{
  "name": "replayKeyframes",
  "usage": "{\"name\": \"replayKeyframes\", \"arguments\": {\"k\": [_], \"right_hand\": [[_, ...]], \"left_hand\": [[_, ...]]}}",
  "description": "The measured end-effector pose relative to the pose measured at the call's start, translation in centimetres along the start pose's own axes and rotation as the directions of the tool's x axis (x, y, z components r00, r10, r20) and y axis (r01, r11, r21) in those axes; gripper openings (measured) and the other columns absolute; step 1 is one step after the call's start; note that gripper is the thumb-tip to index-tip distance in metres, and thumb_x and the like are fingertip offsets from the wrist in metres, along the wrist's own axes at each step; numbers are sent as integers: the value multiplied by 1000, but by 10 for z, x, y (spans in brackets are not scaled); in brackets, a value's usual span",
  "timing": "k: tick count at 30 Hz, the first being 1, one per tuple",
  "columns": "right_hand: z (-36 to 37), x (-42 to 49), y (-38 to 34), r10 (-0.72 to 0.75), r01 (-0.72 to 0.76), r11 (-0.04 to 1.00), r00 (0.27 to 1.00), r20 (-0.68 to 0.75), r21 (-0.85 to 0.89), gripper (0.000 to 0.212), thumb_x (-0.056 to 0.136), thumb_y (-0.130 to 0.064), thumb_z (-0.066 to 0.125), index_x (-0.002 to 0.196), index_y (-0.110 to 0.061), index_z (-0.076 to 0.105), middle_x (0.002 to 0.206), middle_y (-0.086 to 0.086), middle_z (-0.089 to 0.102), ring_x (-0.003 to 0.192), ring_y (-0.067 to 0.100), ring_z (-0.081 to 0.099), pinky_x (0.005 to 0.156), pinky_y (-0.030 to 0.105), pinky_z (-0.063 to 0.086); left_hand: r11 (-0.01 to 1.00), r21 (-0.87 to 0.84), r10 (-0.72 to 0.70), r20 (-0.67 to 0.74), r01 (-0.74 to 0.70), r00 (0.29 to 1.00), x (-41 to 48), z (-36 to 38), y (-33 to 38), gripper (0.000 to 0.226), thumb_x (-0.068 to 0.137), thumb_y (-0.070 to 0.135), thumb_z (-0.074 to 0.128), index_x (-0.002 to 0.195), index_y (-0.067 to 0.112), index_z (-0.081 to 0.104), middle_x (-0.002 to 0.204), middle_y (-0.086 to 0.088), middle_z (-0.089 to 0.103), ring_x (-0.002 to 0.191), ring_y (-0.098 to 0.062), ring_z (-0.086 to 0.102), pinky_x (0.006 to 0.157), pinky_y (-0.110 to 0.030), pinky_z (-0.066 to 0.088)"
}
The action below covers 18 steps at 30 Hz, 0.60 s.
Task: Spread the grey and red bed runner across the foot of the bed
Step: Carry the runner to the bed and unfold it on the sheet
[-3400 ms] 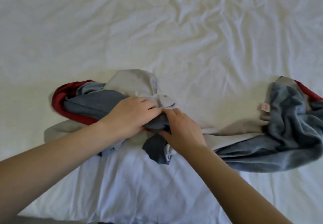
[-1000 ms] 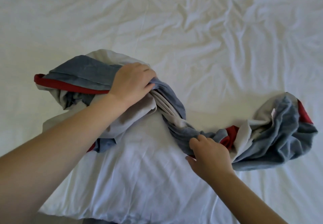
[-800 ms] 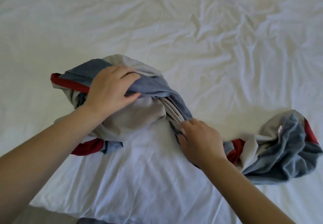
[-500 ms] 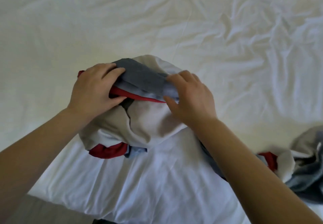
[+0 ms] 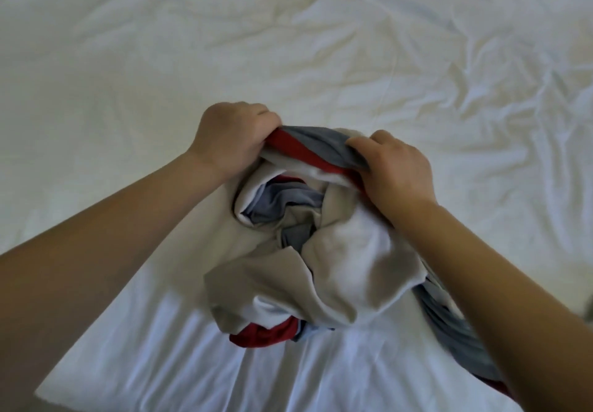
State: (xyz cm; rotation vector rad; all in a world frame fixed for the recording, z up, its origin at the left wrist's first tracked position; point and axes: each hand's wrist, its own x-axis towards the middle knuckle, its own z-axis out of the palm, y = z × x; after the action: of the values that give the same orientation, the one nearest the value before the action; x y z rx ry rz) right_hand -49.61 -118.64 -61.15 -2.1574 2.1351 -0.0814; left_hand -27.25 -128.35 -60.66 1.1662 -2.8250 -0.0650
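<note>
The white-sheeted bed (image 5: 128, 58) carries the grey and red bed runner (image 5: 314, 260), bunched in a heap near its front edge with a tail trailing right. The left hand (image 5: 231, 137) and right hand (image 5: 396, 170) each pinch its red-banded upper edge: an end is being found, and next they likely need to draw apart. Half a second ago, both hands sat lower and the right-hand bundle showed.

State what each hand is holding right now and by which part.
Both grip the bed runner along its red-banded top edge: the left hand at the left end of that fold, the right hand at the right end. The rest hangs bunched.
</note>
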Motion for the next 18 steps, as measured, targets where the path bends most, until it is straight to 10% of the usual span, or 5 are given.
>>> {"name": "replayKeyframes", "arguments": {"k": [11, 18], "right_hand": [[-12, 36, 71, 390, -384, 914, 921, -21, 133, 32, 72, -8, 55, 97, -25, 66, 90, 7, 63, 70, 28, 52, 56, 28, 34], [5, 44, 55, 246, -263, 961, 955, 168, 89, 37, 78, -8, 52, 108, -26, 66, 102, 8, 56, 91, 33, 54, 66, 32, 38]], "left_hand": [[995, 78, 52, 106, -60, 993, 96, 14, 45, 13, 92, 14, 42, 91, 12, 55, 95, -8, 61, 83, -30, 56, 58, -34, 27], [999, 16, -43, 138, 41, 989, 69, 28, 40, 22, 90, 24, 39, 92, 9, 56, 93, -9, 60, 84, -28, 54, 62, -34, 33]]}}
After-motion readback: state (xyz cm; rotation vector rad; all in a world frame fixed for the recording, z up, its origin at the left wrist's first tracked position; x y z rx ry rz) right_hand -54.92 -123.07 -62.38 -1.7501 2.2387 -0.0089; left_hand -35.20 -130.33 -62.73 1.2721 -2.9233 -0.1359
